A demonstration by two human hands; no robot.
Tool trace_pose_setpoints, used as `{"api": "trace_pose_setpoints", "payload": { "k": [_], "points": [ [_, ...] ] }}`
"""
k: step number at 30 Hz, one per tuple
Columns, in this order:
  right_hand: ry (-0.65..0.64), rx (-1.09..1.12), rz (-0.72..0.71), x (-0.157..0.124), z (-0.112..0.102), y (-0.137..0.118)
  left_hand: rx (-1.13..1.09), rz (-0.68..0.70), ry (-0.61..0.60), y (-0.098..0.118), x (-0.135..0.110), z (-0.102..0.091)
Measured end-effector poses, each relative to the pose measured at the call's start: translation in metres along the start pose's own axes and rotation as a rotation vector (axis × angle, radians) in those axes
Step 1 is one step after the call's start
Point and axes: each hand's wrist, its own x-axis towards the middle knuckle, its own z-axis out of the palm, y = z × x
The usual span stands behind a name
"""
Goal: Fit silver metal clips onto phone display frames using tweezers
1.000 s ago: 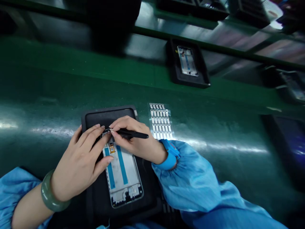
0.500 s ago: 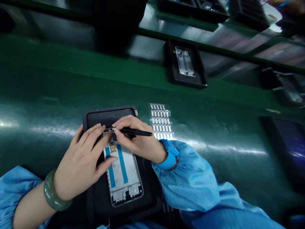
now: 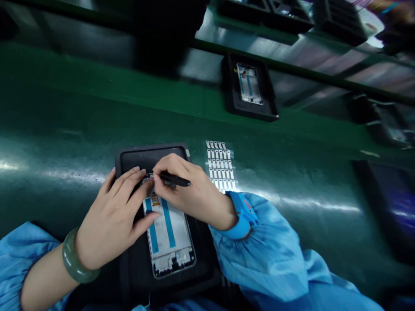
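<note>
A silver phone mid-frame [image 3: 173, 235] with two blue strips lies in a black tray [image 3: 129, 160] in front of me. My left hand [image 3: 113, 216] rests over its upper left side, fingers spread, fingertips on the top edge and thumb on the silver face. In my right hand [image 3: 184, 185] are black tweezers [image 3: 177, 179], pinched between thumb and fingers. Their tips are hidden behind my fingers at the frame's top end. A small orange flex connector [image 3: 156, 199] shows just below my fingertips.
Right of the tray lies a clear sheet with rows of white stickers [image 3: 220, 164]. Farther back, another black tray [image 3: 256, 113] holds a similar phone frame [image 3: 249, 84]. Dark trays [image 3: 385, 121] stand at the right. A co-worker's blurred hand [image 3: 400, 11] is at the top right.
My right hand has turned and tilted the tweezers, so their back end now looks shorter and sits farther left. The left hand keeps its place on the phone frame. The view has shifted slightly.
</note>
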Motion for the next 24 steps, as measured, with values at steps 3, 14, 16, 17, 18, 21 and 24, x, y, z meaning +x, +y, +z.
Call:
{"api": "trace_pose_setpoints", "payload": {
  "k": [3, 14, 16, 17, 18, 21, 24],
  "points": [
    [-0.002, -0.01, 0.011, 0.001, 0.002, -0.001, 0.001, 0.002, 0.003, -0.001, -0.001, 0.0],
    [0.131, 0.348, 0.212, -0.005, 0.006, 0.013, -0.014, -0.009, 0.005, -0.001, -0.001, 0.001],
    [0.134, 0.317, 0.216, -0.004, 0.007, 0.011, -0.019, -0.007, 0.01, -0.001, -0.001, 0.001],
    [0.138, 0.291, 0.214, -0.004, 0.007, 0.011, -0.02, -0.005, 0.013, -0.001, 0.0, 0.002],
    [0.143, 0.261, 0.206, -0.003, 0.007, 0.01, -0.019, -0.003, 0.015, -0.001, 0.0, 0.002],
    [0.169, 0.196, 0.175, -0.004, 0.008, 0.011, -0.013, 0.006, 0.006, -0.001, 0.001, 0.001],
    [0.201, 0.192, 0.182, -0.005, 0.009, 0.012, -0.003, 0.008, -0.007, 0.0, 0.001, 0.001]
  ]
}}
